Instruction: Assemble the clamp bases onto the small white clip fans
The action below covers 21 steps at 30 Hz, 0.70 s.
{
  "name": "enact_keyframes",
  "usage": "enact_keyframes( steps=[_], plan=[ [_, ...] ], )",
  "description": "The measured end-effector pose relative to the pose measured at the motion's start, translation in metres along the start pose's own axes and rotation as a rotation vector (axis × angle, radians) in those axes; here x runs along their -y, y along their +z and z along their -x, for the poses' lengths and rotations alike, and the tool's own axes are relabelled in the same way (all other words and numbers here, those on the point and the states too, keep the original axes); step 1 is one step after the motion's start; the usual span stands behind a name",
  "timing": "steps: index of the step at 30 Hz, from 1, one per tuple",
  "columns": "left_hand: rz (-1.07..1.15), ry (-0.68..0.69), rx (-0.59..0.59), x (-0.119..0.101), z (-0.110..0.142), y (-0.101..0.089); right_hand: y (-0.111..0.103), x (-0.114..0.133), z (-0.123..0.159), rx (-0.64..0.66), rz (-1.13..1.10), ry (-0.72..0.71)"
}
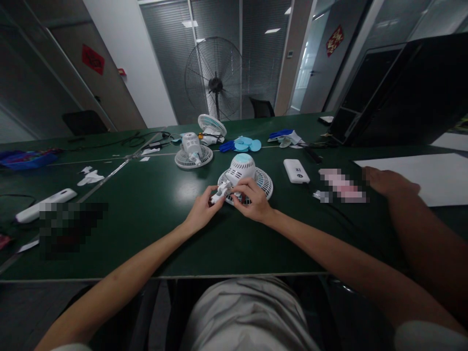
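A small white fan [242, 168] lies face down on the green table, its round grille under it and its pale-blue-capped motor housing on top. At its near left side is a white plastic bracket [220, 191], which seems to join the fan's neck. My left hand [200, 210] is closed, pinching the bracket between thumb and fingers. My right hand [256, 202] is closed as well, its fingertips pinching at the bracket's right end beside the housing. The fingers partly hide the joint, and whatever small piece may be in the right fingertips cannot be made out.
Behind stand a second face-down fan [190, 148] and a tilted fan [212, 127]. Light-blue discs [247, 144] and a white power bank [296, 171] lie nearby. At the right, another person's hand [391, 184] rests by a white sheet [431, 178]. A blue basket [27, 161] sits far left.
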<state>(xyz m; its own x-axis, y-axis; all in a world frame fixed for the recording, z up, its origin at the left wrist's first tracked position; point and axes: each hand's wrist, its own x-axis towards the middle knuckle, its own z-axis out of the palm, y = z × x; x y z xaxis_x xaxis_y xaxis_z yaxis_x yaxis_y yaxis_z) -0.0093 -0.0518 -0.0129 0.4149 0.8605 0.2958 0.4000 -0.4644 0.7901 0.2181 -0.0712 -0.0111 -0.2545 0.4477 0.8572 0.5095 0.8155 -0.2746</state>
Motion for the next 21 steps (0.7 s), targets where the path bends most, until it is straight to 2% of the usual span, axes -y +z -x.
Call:
enact_keyframes(
  steps=[7, 14, 21],
  plan=[
    [-0.038, 0.009, -0.026, 0.0021, -0.0029, 0.0007, 0.0022, -0.0021, 0.0029, 0.018, 0.028, -0.039],
    [-0.132, 0.08, 0.028, 0.0, -0.0043, -0.0024, 0.0029, -0.0017, 0.002, 0.077, 0.05, -0.113],
    [-0.177, 0.105, 0.038, -0.0009, -0.002, -0.0014, 0.0024, -0.0005, 0.0021, -0.021, 0.076, -0.066]
  ],
)
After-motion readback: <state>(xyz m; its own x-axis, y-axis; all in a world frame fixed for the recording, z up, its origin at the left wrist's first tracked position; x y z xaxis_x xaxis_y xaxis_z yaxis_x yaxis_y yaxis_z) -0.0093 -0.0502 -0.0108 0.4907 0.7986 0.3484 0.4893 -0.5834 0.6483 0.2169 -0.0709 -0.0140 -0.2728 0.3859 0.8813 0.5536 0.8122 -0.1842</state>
